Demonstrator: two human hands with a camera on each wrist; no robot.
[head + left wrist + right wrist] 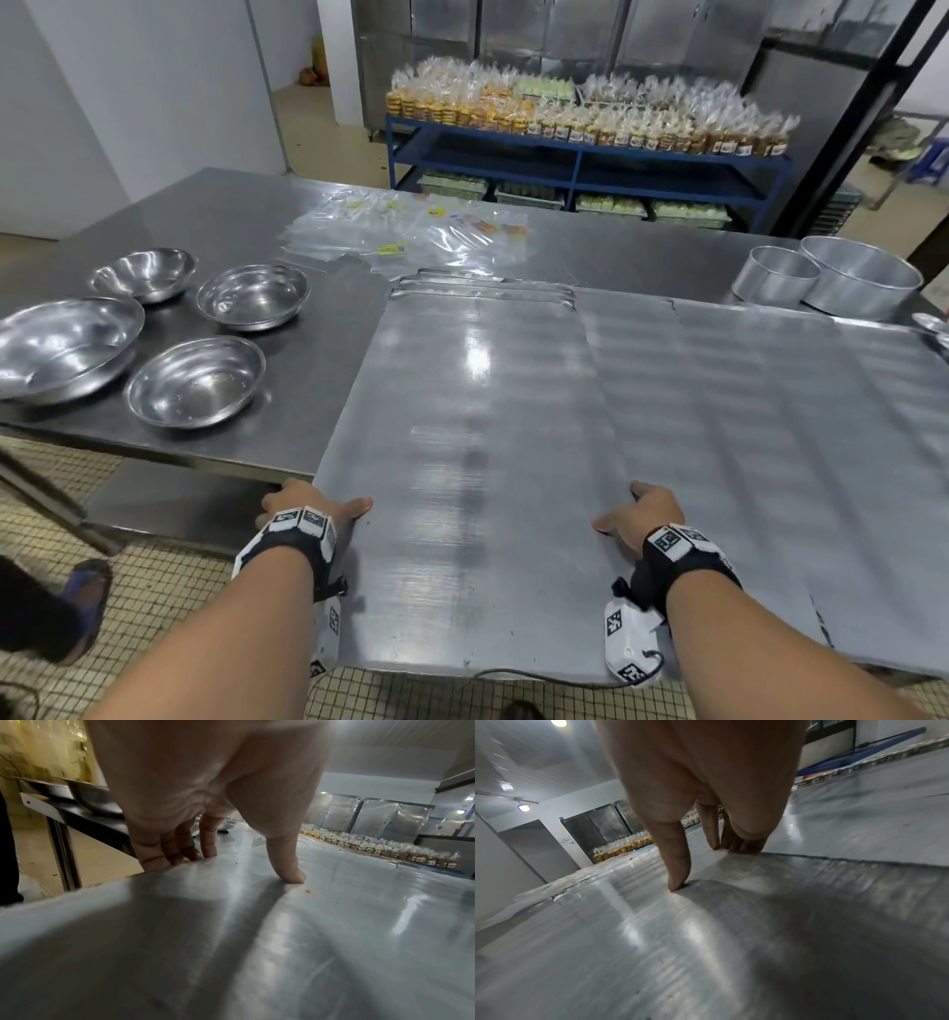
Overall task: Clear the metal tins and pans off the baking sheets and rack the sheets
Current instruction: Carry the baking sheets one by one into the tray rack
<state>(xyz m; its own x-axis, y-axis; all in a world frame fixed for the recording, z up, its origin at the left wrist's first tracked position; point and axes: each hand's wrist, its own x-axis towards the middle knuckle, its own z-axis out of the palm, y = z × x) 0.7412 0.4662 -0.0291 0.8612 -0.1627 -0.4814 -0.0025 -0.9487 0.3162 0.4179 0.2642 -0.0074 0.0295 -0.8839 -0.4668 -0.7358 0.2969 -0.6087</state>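
Observation:
A flat baking sheet (pixel 472 462) lies nearest me, overhanging the steel table's front edge. My left hand (pixel 318 506) grips its left edge, thumb (pixel 285 862) pressed on top and fingers (pixel 167 852) curled over the rim. My right hand (pixel 629 511) grips its right edge the same way, thumb (pixel 677 862) on top and fingers (pixel 736 843) tucked at the seam beside the neighbouring sheet (pixel 770 437). More sheets' far edges (pixel 482 288) show stacked beneath. Two round metal tins (pixel 775 275) (pixel 860 277) stand at the far right, behind the sheets.
Several steel bowls (pixel 197 380) sit on the table's left part. Clear plastic bags (pixel 411 236) lie behind the sheets. A blue shelf (pixel 580 154) of bagged goods stands across the aisle. Another person's foot (pixel 87 601) is on the tiled floor at left.

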